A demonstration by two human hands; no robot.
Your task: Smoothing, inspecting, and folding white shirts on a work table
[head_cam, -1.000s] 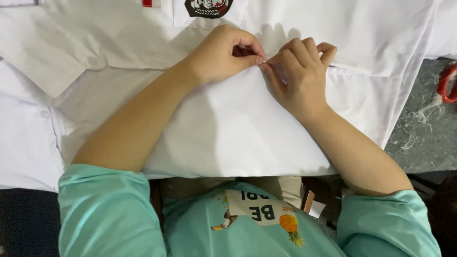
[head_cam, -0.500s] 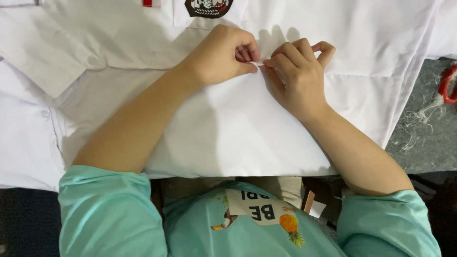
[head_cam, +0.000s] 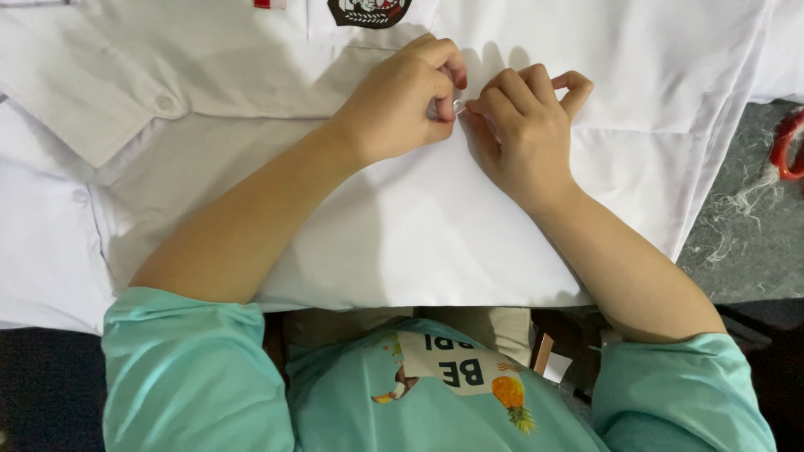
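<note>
White shirt (head_cam: 435, 226) spread flat, front up, covering most of the dark table (head_cam: 754, 243); hem nearest the body, badge (head_cam: 368, 10) at the far edge. Both hands resting on the shirt near its middle, just short of the badge. Left hand (head_cam: 402, 105) curled, thumb and forefinger pinched together on something tiny and pale (head_cam: 457, 105), likely a button or thread end, too small to tell. Right hand (head_cam: 523, 125) just beside it, fingertips closed on the same spot from the other side, little finger crooked up. Pinched point lying between the two hands, touching both, neither clearly nearer. Placket line running from that point away toward the badge and back toward the hem. Collar flap with a button (head_cam: 165, 102) well left of the hands. Red scissors (head_cam: 787, 146) and loose thread off the shirt's right edge, well apart from either hand.
</note>
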